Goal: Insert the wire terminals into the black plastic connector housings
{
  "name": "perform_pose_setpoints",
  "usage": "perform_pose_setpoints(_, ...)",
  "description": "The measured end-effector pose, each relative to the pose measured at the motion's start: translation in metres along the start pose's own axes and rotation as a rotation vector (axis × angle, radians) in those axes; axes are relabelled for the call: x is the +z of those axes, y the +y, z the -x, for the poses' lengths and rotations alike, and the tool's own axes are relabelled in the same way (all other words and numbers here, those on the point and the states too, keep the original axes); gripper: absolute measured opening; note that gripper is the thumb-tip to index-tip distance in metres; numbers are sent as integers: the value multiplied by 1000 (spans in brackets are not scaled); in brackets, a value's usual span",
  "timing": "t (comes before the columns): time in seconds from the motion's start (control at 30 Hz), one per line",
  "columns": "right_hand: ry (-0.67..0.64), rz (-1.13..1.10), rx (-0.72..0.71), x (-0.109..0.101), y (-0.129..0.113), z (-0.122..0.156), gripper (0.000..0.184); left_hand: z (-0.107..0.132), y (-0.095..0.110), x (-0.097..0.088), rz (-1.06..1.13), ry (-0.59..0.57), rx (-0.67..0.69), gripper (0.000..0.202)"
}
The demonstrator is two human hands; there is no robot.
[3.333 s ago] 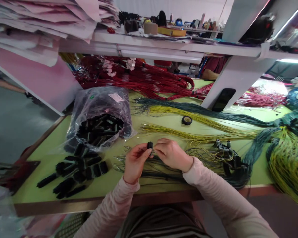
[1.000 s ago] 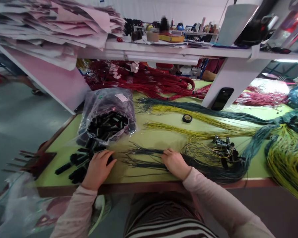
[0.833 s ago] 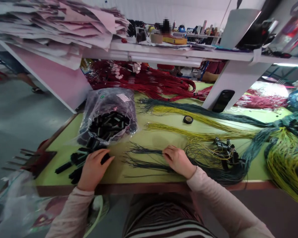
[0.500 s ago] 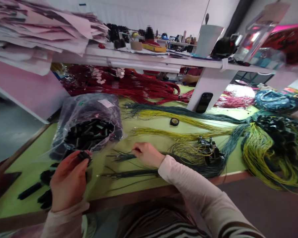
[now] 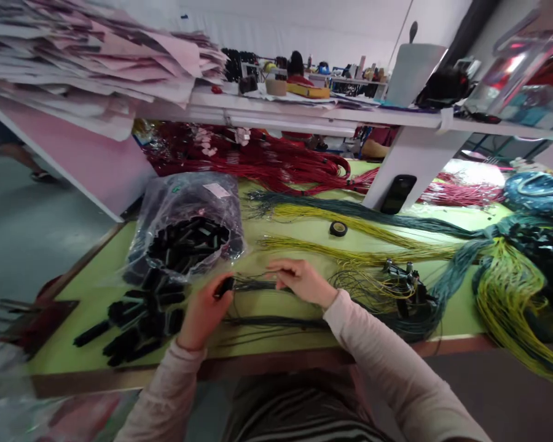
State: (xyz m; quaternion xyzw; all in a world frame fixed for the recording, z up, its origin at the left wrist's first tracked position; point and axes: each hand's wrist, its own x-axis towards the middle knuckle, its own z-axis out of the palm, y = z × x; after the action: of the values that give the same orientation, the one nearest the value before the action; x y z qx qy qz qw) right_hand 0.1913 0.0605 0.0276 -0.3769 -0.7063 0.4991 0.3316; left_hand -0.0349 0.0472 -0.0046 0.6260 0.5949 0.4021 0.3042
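My left hand (image 5: 207, 312) is closed around a small black plastic connector housing (image 5: 225, 286), partly covered by its fingers. My right hand (image 5: 304, 281) faces it from the right, fingertips pinched on what looks like a thin dark wire (image 5: 254, 275) that reaches toward the housing. Whether the wire's end sits in the housing is too small to tell. Beneath my right hand lies a bundle of dark green wires, and a second dark bundle (image 5: 276, 321) runs nearer the table's front edge. Loose black housings (image 5: 131, 313) are heaped left of my left hand.
A clear plastic bag (image 5: 141, 212) of black housings lies open behind the heap. Yellow wires (image 5: 313, 247), a black tape roll (image 5: 338, 228) and a metal fixture (image 5: 403, 276) are farther right. Red wires (image 5: 276, 153) lie under the shelf (image 5: 281, 110). Yellow-green coils (image 5: 511, 288) hang over the right edge.
My left hand has moved right with the black connector housing, away from the loose heap and toward my right hand. The hands are now close together over the wires. The camera view has shifted left.
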Motion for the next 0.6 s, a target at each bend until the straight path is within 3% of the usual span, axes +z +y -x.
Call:
perform_pose_setpoints(0.1, 98, -114, 15, 2, 1, -1, 28, 4, -3, -12, -96, 45, 33, 35)
perform_pose_setpoints(0.23, 194, -10, -74, 3, -9, -5, 29, 8, 8, -26, -45, 101, 17, 34)
perform_pose_setpoints(0.33, 311, 69, -134, 3, -14, -9, 33, 10, 16, -34, 337, 234, -129, 26)
perform_pose_setpoints(0.43, 225, 72, -142, 4, -13, -13, 29, 11, 20, -34, 793, 189, -248, 15)
perform_pose_setpoints(0.5, 254, -45, -106, 4, -12, -16, 27, 13, 22, -29, 897, 142, -289, 17)
perform_pose_setpoints(0.6, 495, -298, -118, 0, -22, -20, 27, 15, 25, -22, 931, 170, -276, 25)
